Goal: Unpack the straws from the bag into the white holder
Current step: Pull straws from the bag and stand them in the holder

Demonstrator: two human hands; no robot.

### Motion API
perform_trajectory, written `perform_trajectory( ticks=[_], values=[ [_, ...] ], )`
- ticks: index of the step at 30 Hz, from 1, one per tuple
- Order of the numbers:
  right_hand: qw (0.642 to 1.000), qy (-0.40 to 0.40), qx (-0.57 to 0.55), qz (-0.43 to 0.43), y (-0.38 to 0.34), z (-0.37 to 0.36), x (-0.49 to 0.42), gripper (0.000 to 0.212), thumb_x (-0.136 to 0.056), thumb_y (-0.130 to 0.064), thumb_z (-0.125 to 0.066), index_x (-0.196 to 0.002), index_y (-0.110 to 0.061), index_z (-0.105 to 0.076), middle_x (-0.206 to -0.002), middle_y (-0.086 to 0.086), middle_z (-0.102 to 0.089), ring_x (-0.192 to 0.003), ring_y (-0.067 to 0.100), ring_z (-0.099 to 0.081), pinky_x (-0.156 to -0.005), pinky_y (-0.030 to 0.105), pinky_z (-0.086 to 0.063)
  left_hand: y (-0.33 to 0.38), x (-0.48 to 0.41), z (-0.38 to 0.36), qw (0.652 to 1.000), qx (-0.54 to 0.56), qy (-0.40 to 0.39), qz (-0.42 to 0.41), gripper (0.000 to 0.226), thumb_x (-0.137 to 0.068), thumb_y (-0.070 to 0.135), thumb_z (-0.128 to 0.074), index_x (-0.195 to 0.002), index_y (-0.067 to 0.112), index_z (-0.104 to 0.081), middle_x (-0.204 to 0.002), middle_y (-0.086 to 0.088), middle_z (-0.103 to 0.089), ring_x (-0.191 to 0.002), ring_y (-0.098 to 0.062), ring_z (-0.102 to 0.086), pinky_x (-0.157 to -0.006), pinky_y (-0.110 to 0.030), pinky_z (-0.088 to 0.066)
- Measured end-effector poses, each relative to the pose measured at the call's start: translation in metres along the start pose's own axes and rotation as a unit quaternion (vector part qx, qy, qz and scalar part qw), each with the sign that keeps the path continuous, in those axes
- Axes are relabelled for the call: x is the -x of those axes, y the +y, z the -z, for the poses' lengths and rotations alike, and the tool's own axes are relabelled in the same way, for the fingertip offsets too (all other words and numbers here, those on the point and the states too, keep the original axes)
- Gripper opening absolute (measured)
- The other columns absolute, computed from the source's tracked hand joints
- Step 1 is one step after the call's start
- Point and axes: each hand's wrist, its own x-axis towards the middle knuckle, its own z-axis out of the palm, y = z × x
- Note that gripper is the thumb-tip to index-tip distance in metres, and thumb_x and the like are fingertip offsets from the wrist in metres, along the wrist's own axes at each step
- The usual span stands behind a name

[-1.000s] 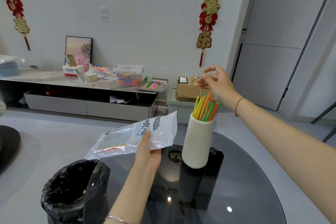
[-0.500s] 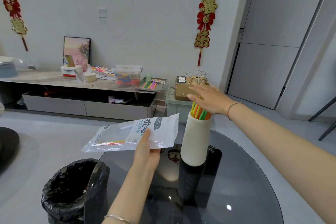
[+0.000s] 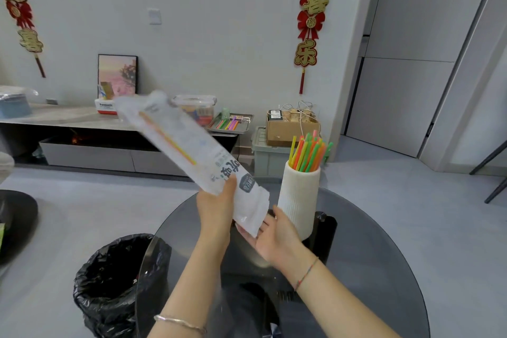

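Note:
My left hand (image 3: 216,208) grips the clear plastic straw bag (image 3: 186,143) near its printed lower part. The bag is tilted steeply, its far end raised to the upper left and its mouth end pointing down to the right. A few straws (image 3: 167,133), yellow and orange, still show inside it. My right hand (image 3: 274,239) is held palm up, fingers apart, just under the bag's lower end and touching it. The white ribbed holder (image 3: 299,200) stands on the glass table right of my hands, with several coloured straws (image 3: 308,152) sticking out of its top.
The round dark glass table (image 3: 384,269) carries the holder. A bin lined with a black bag (image 3: 109,277) stands at the table's left edge. A low cabinet (image 3: 82,118) with boxes and a tray runs along the far wall; a cardboard box (image 3: 290,129) sits on a crate.
My right hand left the top of the straws in the holder and dropped down under the bag's lower end. My left hand tipped the bag from flat to steeply tilted.

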Motion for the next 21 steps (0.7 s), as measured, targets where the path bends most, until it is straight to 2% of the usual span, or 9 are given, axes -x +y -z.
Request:
perform_trajectory(
  ticks=[1,4,8,10,12,13,15,17,21],
  values=[
    [1.0,-0.002,-0.026,-0.015,0.004,0.004,-0.003,0.045,-0.101,-0.035,-0.033,-0.125,-0.003,-0.052,-0.107,0.019,-0.063,-0.114,0.035,-0.055,-0.094,0.045,-0.046,0.0,0.001,0.0,0.999,-0.042,-0.017,-0.024,0.015,-0.086,0.015,-0.064,-0.101,0.013,-0.065,-0.103,-0.003,-0.071,-0.085,-0.008,-0.067,-0.067,-0.02,-0.055],
    [0.998,-0.006,-0.057,-0.032,0.01,0.013,-0.004,0.038,-0.1,-0.027,-0.036,-0.121,0.0,-0.054,-0.114,0.02,-0.062,-0.104,0.032,-0.059,-0.083,0.041,-0.051,-0.003,0.006,-0.003,0.988,-0.129,-0.056,-0.065,0.029,-0.086,0.019,-0.064,-0.114,0.01,-0.063,-0.109,-0.005,-0.071,-0.098,-0.018,-0.067,-0.081,-0.032,-0.056],
    [0.999,-0.018,-0.011,-0.035,0.011,0.021,-0.001,0.028,-0.098,-0.017,-0.043,-0.114,-0.002,-0.06,-0.102,0.015,-0.067,-0.087,0.027,-0.065,-0.074,0.033,-0.055,-0.007,0.011,-0.007,0.984,-0.141,-0.069,-0.084,0.032,-0.087,0.017,-0.063,-0.118,0.009,-0.061,-0.112,-0.005,-0.069,-0.102,-0.019,-0.065,-0.085,-0.035,-0.056],
    [0.999,-0.019,0.027,-0.038,0.014,0.022,0.002,0.025,-0.097,-0.017,-0.045,-0.101,-0.004,-0.066,-0.084,0.013,-0.069,-0.067,0.022,-0.067,-0.059,0.03,-0.057,-0.007,0.009,-0.007,0.986,-0.13,-0.063,-0.079,0.03,-0.087,0.017,-0.064,-0.116,0.008,-0.062,-0.109,-0.005,-0.07,-0.1,-0.019,-0.066,-0.083,-0.034,-0.056],
    [0.992,0.03,0.124,-0.015,0.016,0.023,0.003,0.027,-0.097,-0.019,-0.045,-0.079,-0.006,-0.061,-0.064,0.006,-0.058,-0.043,0.012,-0.051,-0.035,0.019,-0.042,-0.008,0.006,-0.006,0.991,-0.107,-0.052,-0.066,0.026,-0.087,0.017,-0.065,-0.111,0.009,-0.064,-0.105,-0.004,-0.071,-0.097,-0.018,-0.067,-0.083,-0.034,-0.055],
    [0.982,0.047,0.181,0.007,0.016,0.023,0.003,0.031,-0.097,-0.019,-0.043,-0.071,-0.008,-0.054,-0.058,0.004,-0.05,-0.035,0.008,-0.041,-0.03,0.016,-0.03,-0.008,0.004,-0.005,0.992,-0.096,-0.047,-0.06,0.022,-0.087,0.017,-0.065,-0.107,0.01,-0.065,-0.102,-0.003,-0.071,-0.094,-0.016,-0.067,-0.081,-0.033,-0.056],
    [0.957,0.052,0.28,0.052,0.017,0.022,0.001,0.035,-0.097,-0.017,-0.036,-0.063,-0.011,-0.045,-0.052,0.0,-0.042,-0.029,0.004,-0.028,-0.029,0.016,-0.018,-0.01,0.002,-0.002,0.995,-0.073,-0.04,-0.046,0.011,-0.086,0.016,-0.065,-0.097,0.016,-0.067,-0.095,0.001,-0.071,-0.089,-0.012,-0.068,-0.073,-0.025,-0.055],
    [0.927,0.055,0.362,0.078,0.017,0.021,0.0,0.037,-0.094,-0.013,-0.034,-0.058,-0.012,-0.042,-0.05,0.001,-0.04,-0.03,0.006,-0.024,-0.032,0.016,-0.016,-0.013,0.0,0.001,0.997,-0.059,-0.032,-0.032,0.009,-0.086,0.014,-0.065,-0.091,0.021,-0.066,-0.09,0.006,-0.071,-0.084,-0.009,-0.067,-0.063,-0.016,-0.052],
    [0.854,0.047,0.498,0.14,0.013,0.025,0.0,0.049,-0.092,-0.016,-0.039,-0.043,-0.019,-0.043,-0.048,0.002,-0.042,-0.034,0.007,-0.029,-0.037,0.016,-0.022,-0.02,-0.006,0.009,1.0,-0.019,-0.016,0.015,0.022,-0.085,0.01,-0.067,-0.106,0.011,-0.064,-0.098,-0.001,-0.07,-0.083,-0.008,-0.066,-0.06,-0.014,-0.052]
  ],
)
